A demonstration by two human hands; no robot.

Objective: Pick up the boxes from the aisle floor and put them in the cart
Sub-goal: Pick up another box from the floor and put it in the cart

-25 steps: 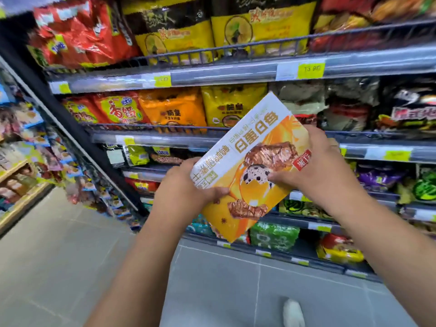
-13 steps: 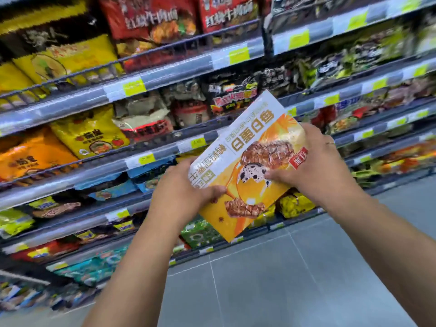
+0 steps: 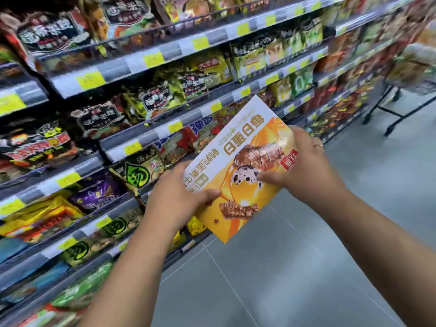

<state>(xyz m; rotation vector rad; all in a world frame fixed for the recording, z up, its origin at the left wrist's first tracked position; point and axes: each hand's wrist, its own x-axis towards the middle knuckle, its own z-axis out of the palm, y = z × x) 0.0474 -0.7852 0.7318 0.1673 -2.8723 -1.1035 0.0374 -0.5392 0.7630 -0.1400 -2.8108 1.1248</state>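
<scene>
Grey metal store shelving (image 3: 115, 68) with yellow price tags runs beyond and to the left of both hands, its tiers packed with bright snack bags in black, green, yellow and purple. Grey tiled aisle floor (image 3: 306, 267) spreads beneath the hands and forearms. Between the hands, held up in the air and tilted on a diagonal, is a flat orange-and-white cardboard box (image 3: 236, 149) printed with pictures of brown snack pieces and a speckled egg; its lettering reads upside down from this view. The left hand (image 3: 174, 197) grips the box's lower left edge, thumb pressed on the printed face and fingers hidden behind the card. The right hand (image 3: 304, 168) grips the opposite, right edge, thumb lying across the face next to the egg picture, fingers curled over the side; a thin ring (image 3: 317, 145) shows on one finger. Well beyond the right hand, up and to its right, stands a dark wire shopping cart (image 3: 422, 87) on wheeled legs, blurred, with pale goods inside that cannot be made out.
</scene>
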